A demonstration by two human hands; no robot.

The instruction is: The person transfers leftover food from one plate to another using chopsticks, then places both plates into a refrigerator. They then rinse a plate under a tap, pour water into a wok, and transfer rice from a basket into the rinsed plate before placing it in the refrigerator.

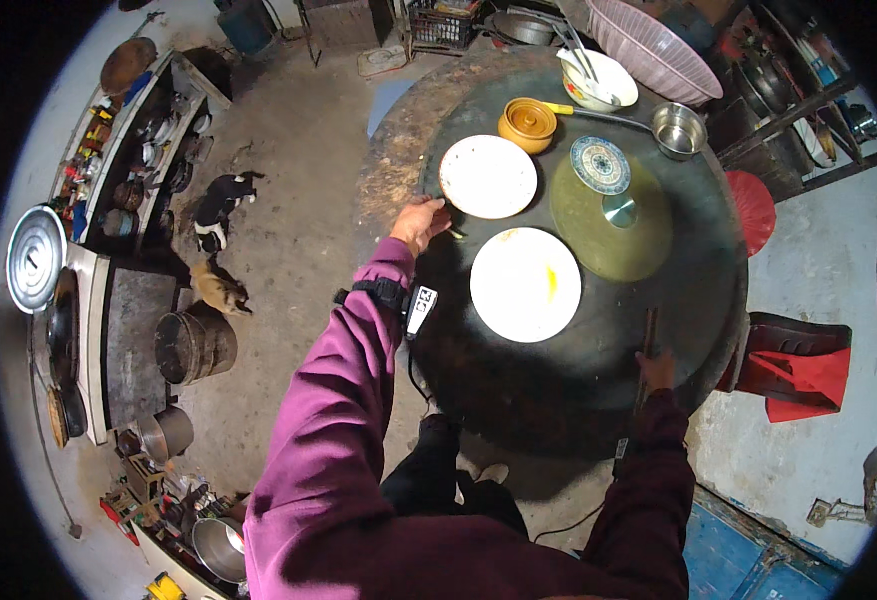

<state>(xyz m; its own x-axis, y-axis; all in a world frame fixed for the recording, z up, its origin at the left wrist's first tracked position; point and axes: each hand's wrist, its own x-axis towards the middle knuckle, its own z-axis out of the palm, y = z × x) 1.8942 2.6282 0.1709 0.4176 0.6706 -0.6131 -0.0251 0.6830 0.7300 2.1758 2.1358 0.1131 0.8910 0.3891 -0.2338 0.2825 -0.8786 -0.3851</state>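
At the left edge of a round dark table (498, 405), my left hand (419, 223) has its fingertips beside the lower-left rim of a speckled white dish (488, 177). Whether it touches the rim or holds something is unclear; a small pale bit shows by the fingers. My right hand (659, 370) is in shadow near the table's right front, its fingers closed across dark sticks (650, 330), probably chopsticks. Between the hands lies a white plate (525, 285) with a yellow smear. Beyond it, a blue-patterned dish (600, 165) overlaps a greenish round disc (611, 251) with a shiny metal centre.
A lidded brown pot (527, 126), a metal ladle (678, 131) with a yellow-ended handle and a bowl with utensils (596, 81) stand at the back. A pink basket (656, 49) leans behind. Two animals (221, 210) and a bucket (194, 346) are on the floor at left.
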